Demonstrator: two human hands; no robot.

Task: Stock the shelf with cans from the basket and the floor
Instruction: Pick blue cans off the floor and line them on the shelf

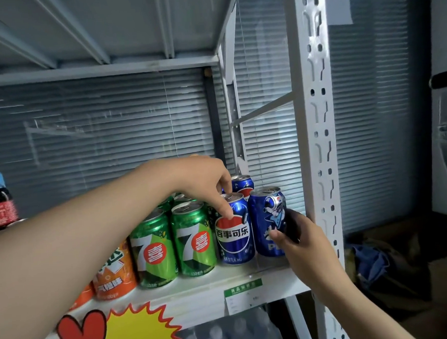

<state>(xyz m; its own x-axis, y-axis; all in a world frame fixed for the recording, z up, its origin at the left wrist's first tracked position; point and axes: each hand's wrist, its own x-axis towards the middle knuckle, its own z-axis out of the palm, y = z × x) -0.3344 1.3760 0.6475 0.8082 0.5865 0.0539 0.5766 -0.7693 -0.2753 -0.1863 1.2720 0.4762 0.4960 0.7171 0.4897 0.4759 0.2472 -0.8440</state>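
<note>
A white metal shelf (197, 291) fills the view, its slotted upright (319, 138) at the right and grey blinds (98, 124) behind. The cans stand upright on its board in rows by colour. Two orange cans (114, 273) show at the left (the nearer one half hidden by the forearm). Two green 7-Up cans (154, 250) stand in front, with further green tops behind them that I cannot count. There are three glossy blue Pepsi cans. The front Pepsi can (235, 240) bears a red, white and blue roundel with Chinese lettering, the astronaut Pepsi can (266, 219) stands just to its right, and the rear Pepsi can (242, 185) is behind. The left hand (205, 180) reaches over and pinches the front Pepsi can at its top, one fingertip on its face. The right hand (298, 240) wraps round the astronaut Pepsi can from the side, thumb (275, 235) in front. One green price label (243, 292) hangs on the shelf edge.
</note>
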